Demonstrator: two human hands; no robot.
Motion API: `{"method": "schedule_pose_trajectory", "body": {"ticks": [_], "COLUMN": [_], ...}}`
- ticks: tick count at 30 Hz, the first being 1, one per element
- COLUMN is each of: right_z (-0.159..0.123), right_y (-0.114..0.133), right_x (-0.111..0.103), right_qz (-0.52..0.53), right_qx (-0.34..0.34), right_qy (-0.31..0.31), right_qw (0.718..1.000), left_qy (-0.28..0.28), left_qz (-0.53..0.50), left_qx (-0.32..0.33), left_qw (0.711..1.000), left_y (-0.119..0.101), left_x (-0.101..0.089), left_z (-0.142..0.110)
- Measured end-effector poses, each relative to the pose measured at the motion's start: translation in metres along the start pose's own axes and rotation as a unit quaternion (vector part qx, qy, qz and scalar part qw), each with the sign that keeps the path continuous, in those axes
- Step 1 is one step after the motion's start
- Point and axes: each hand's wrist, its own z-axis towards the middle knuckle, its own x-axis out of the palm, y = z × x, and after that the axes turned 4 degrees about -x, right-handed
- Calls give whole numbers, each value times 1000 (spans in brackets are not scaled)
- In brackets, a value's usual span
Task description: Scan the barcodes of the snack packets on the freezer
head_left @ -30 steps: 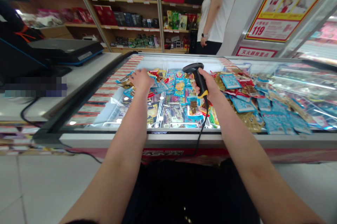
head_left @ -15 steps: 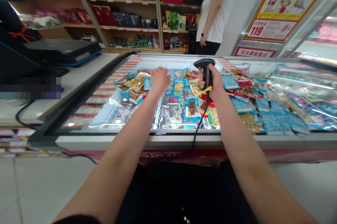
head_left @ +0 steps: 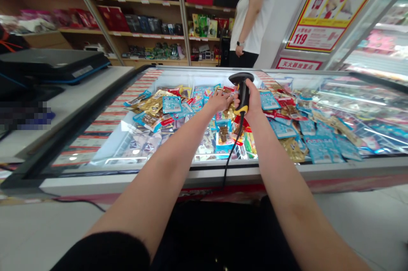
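**Right grip clamped on a barcode scanner over a freezer of snack packets**

The black-and-yellow barcode scanner stands upright in the right grip, its fingers wrapped closed around the handle and its head pointing up and away. A black cable drops from the scanner's base, below the right grip, and runs down over the front of the glass-topped chest freezer.

The left grip is apart from the scanner's handle but just beside it, palm down and fingers spread, reaching across toward the right grip. Beneath both grips lie heaps of foil snack packets in the freezer. A blue packet and gold packets sit left of the left grip, and more blue packets spread to the right of the right grip.

Farther left of the grips, a black case lies on a pale surface. Beyond the freezer are wooden shelves of boxed goods and bottles, and a person in a white T-shirt stands with arms lowered.
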Motion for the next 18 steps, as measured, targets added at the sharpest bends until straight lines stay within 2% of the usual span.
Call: {"method": "schedule_pose_trajectory", "body": {"ticks": [3,7,13,15,18], "right_z": [0,-2,-5,-5,-5], "right_y": [-1,-2,-3,-4,-5], "right_x": [0,2,7,7,8], "right_qz": [22,34,31,29,18], "right_qx": [2,19,21,26,30], "right_qy": [1,2,11,15,18], "right_qw": [1000,999,999,999,999], "left_qy": [7,-7,1,-25,-96], "left_qz": [30,18,-144,-180,-156], "left_qx": [10,-14,-64,-99,-165], "left_qw": [999,1000,988,978,969], "left_y": [14,32,33,29,26], "left_x": [-4,-14,-27,-27,-27], "left_z": [-16,-36,-67,-74,-79]}}
